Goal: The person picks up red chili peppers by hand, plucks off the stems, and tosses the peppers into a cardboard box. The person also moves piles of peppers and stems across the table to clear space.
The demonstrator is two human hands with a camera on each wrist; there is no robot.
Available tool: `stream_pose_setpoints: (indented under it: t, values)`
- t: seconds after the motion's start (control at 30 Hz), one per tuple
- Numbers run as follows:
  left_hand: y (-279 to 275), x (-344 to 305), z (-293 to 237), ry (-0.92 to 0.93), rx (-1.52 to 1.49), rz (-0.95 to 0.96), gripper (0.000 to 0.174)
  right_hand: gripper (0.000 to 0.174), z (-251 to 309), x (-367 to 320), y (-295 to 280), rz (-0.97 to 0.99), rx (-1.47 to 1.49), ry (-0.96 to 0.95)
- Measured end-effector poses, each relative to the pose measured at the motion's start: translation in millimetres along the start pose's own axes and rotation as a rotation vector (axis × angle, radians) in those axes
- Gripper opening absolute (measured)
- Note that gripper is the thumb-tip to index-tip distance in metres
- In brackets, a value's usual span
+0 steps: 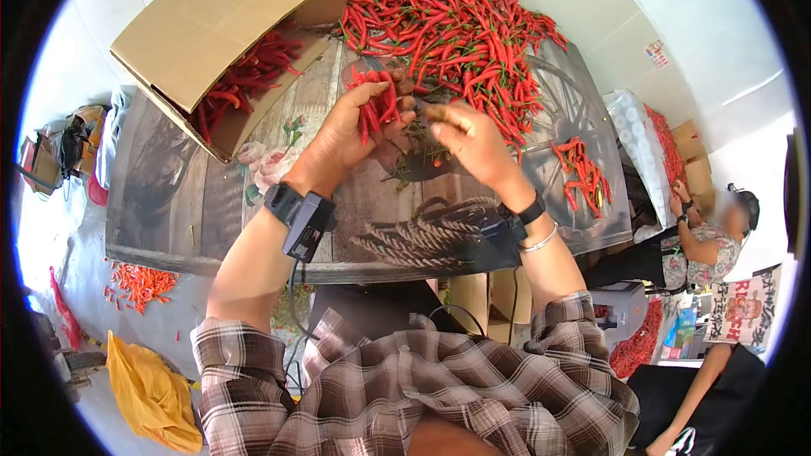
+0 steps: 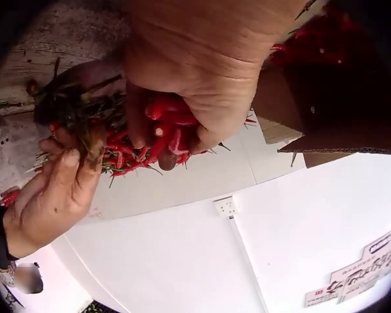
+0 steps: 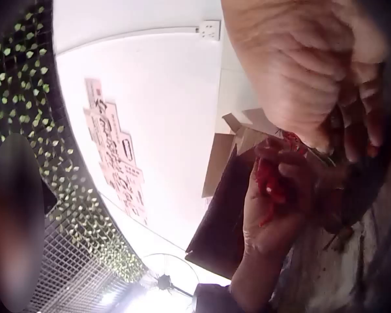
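Observation:
My left hand (image 1: 342, 127) holds a bunch of red chili peppers (image 1: 387, 105) over the table, its fingers curled round them. In the left wrist view a cut pale end shows on one held chili (image 2: 159, 132). My right hand (image 1: 477, 148) is just right of the bunch, thumb and fingers brought close together and pointing toward it. Its stained fingertips overlap a dark heap of green stems (image 1: 414, 148) in the head view; I cannot tell whether they pinch one. Behind both hands lies a large pile of red chilies with green stems (image 1: 456, 34).
A cardboard box (image 1: 220, 21) lies tipped at the left with chilies inside. A small chili pile (image 1: 583, 177) sits on the table's (image 1: 355, 245) right part. Orange-red chilies (image 1: 139, 285) and a yellow bag (image 1: 152, 393) are on the floor. Another person (image 1: 710, 241) sits at the right.

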State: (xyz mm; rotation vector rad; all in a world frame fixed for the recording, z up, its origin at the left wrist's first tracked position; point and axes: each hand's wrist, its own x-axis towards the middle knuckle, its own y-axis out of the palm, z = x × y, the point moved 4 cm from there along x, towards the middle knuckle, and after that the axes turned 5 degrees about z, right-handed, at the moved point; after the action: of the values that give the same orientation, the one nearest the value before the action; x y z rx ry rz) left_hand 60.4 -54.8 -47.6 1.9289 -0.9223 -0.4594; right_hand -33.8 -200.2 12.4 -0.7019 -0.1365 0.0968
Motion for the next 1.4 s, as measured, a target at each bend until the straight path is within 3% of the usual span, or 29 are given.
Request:
stream_pose_setpoints:
  t: [0.07, 0.17, 0.23, 0.37, 0.43, 0.5, 0.53, 0.57, 0.6, 0.7, 0.77, 0.83, 0.9, 0.97, 1.07, 1.17, 1.2, 1.27, 1.3, 1.37, 1.4]
  values:
    - [3.8, 0.2, 0.2, 0.010, -0.022, -0.008, 0.032, 0.027, -2.4, 10.2, -5.7, -0.100, 0.125, 0.046]
    - [2.1, 1.4, 2.9, -0.004, -0.086, -0.050, 0.031, 0.028, 19.0, 21.6, -1.6, -0.102, 0.253, 0.130]
    - [2.6, 4.1, 3.1, 0.019, -0.086, 0.012, 0.032, 0.034, 17.9, 33.0, 6.0, -0.113, 0.175, 0.127]
    - [-10.0, 9.5, 2.6, -0.022, -0.093, 0.065, 0.031, 0.044, 25.3, 49.0, 18.3, -0.309, -0.208, -0.180]
    - [-5.8, 8.3, -0.2, 0.078, -0.085, 0.050, 0.030, 0.049, 26.5, 49.3, 25.0, -0.252, -0.272, -0.086]
    - [-20.8, 14.3, 2.2, 0.049, -0.099, 0.038, 0.030, 0.049, 32.5, 47.2, 27.6, -0.263, -0.356, -0.063]
    - [-18.5, 10.6, 1.9, 0.057, -0.033, -0.098, 0.031, 0.049, 31.4, 47.4, 29.5, -0.240, -0.340, -0.042]
    - [-11.4, 9.4, 3.0, 0.042, -0.030, -0.088, 0.031, 0.050, 31.1, 49.2, 32.5, -0.211, -0.318, -0.028]
    - [-4.3, 7.1, 1.9, 0.041, -0.020, -0.074, 0.033, 0.048, 31.4, 51.8, 35.2, -0.232, -0.296, -0.107]
    - [8.0, 1.7, 2.0, 0.065, 0.023, -0.069, 0.036, 0.051, 25.0, 54.6, 40.0, -0.193, -0.286, -0.091]
    - [2.5, 2.8, -0.1, 0.052, 0.004, 0.147, 0.033, 0.045, 15.0, 61.5, 46.3, -0.253, -0.175, -0.270]
    - [3.1, -4.5, 2.6, 0.025, 0.074, -0.078, 0.034, 0.037, 25.6, 58.2, 44.3, -0.173, -0.076, -0.211]
    - [-4.2, 4.4, 8.0, -0.043, 0.081, 0.055, 0.032, 0.030, 28.8, 54.3, 42.5, -0.155, -0.113, -0.104]
    - [4.2, 1.5, 8.1, -0.101, -0.066, 0.036, 0.028, 0.030, 27.6, 54.9, 45.8, -0.131, -0.220, -0.066]
    - [4.2, 6.3, 3.3, 0.120, -0.098, 0.050, 0.024, 0.029, 33.5, 54.8, 46.7, -0.168, -0.422, -0.078]
    - [-2.2, 6.8, 0.5, 0.136, -0.144, -0.006, 0.022, 0.035, 41.4, 52.4, 45.4, -0.151, -0.468, -0.144]
    - [-2.1, 6.2, -0.1, 0.138, -0.141, -0.008, 0.022, 0.035, 39.9, 52.0, 44.3, -0.151, -0.464, -0.147]
    - [-1.9, 3.2, -4.5, 0.168, -0.176, 0.013, 0.021, 0.038, 42.3, 48.3, 37.4, -0.275, -0.305, -0.339]
    - [-8.1, 4.8, -5.8, 0.174, -0.168, 0.012, 0.021, 0.038, 43.1, 46.5, 31.1, -0.277, -0.300, -0.347]
    - [-27.1, 8.4, -7.6, 0.215, 0.010, -0.076, 0.019, 0.039, 34.7, 40.3, 10.7, -0.252, -0.126, -0.169]
    - [-19.5, 2.4, -10.4, 0.204, 0.031, -0.176, 0.017, 0.033, 27.0, 37.4, 3.1, -0.315, -0.073, -0.226]
